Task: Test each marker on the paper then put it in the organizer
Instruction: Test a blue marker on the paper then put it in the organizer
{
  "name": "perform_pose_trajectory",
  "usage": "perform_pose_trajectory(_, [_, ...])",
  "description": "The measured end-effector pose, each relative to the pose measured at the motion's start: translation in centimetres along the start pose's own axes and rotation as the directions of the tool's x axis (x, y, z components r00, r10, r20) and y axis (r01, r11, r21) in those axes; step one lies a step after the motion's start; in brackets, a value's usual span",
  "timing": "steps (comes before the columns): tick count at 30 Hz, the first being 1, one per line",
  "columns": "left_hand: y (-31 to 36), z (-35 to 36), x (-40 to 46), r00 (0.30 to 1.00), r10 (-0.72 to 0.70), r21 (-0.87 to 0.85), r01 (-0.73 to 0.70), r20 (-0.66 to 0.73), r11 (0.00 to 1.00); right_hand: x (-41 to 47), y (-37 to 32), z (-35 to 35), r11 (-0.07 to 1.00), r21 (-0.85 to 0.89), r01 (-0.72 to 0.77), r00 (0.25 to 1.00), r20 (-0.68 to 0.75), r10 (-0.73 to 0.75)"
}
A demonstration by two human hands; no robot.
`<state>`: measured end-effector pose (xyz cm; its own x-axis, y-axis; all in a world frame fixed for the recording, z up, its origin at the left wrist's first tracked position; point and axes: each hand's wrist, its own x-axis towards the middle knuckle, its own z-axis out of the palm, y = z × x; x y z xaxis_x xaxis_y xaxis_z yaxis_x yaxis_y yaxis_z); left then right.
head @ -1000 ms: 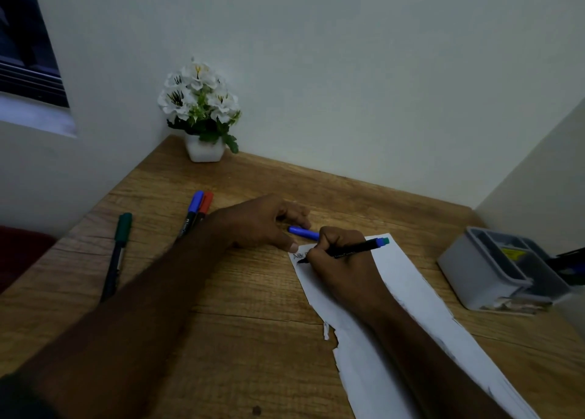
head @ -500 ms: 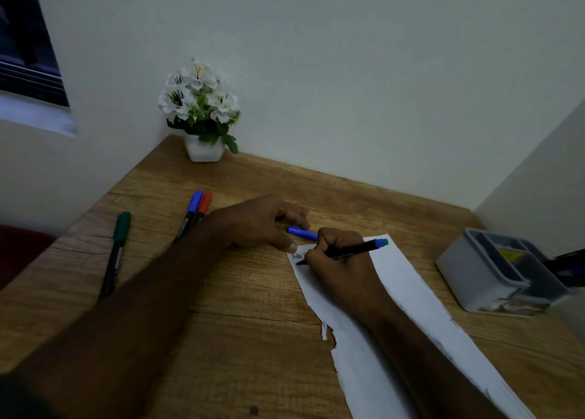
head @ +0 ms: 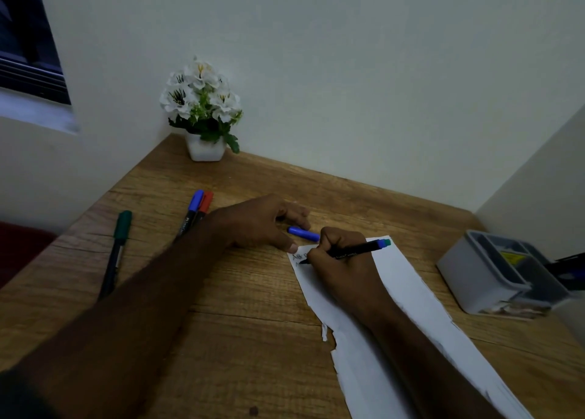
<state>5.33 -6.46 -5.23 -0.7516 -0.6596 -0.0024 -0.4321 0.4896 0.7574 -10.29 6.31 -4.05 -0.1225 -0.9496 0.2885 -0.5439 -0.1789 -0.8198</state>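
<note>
Barely anything is shifting since a second ago: the marker (head: pixel 345 251) is still scribbling at the paper's (head: pixel 408 308) far left corner, adding to the small marks already there. The right hand (head: pixel 342 270) is closing tightly around its barrel, tip down on the sheet. The left hand (head: pixel 262 222) is lying loosely curled, thumb pinning that paper corner, with the blue cap (head: pixel 304 233) resting just beside its fingers; whether it is gripping the cap, I cannot tell. Blue and red markers (head: pixel 196 209) and a green marker (head: pixel 118 244) are waiting near the desk's (head: pixel 253 308) left edge, while the organizer (head: pixel 493 276) is sitting at the right edge. That torn sheet could slide or rip if the thumb lifts, and the loose cap could roll away.
</note>
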Motion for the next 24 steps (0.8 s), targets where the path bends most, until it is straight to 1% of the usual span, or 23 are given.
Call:
perform_pose_trajectory(5, [0.2, -0.1, -0.1, 1.000, 0.008, 0.006, -0.008, 0.011, 1.000, 0.2, 0.3, 0.1, 1.000, -0.013, 0.012, 1.000, -0.018, -0.012])
perform_pose_trajectory(14, [0.5, -0.1, -0.2, 1.000, -0.002, 0.015, 0.002, 0.018, 1.000, 0.5, 1.4, -0.1, 0.997, -0.017, 0.070, 0.997, 0.024, -0.069])
perform_pose_trajectory(19, [0.8, -0.1, -0.4, 1.000, -0.016, -0.004, 0.016, 0.026, 1.000, 0.7, 1.7, -0.1, 0.997, 0.031, 0.072, 0.997, 0.020, -0.073])
perform_pose_trajectory(22, [0.9, -0.1, -0.4, 0.999, -0.022, -0.004, 0.022, 0.023, 1.000, 0.5, 1.6, 0.0, 0.998, 0.021, 0.066, 0.997, 0.038, -0.067])
perform_pose_trajectory(24, [0.9, -0.2, -0.4, 1.000, -0.022, -0.008, 0.022, 0.023, 1.000, 0.6, 1.8, 0.0, 0.998, 0.006, 0.055, 0.998, 0.006, -0.055])
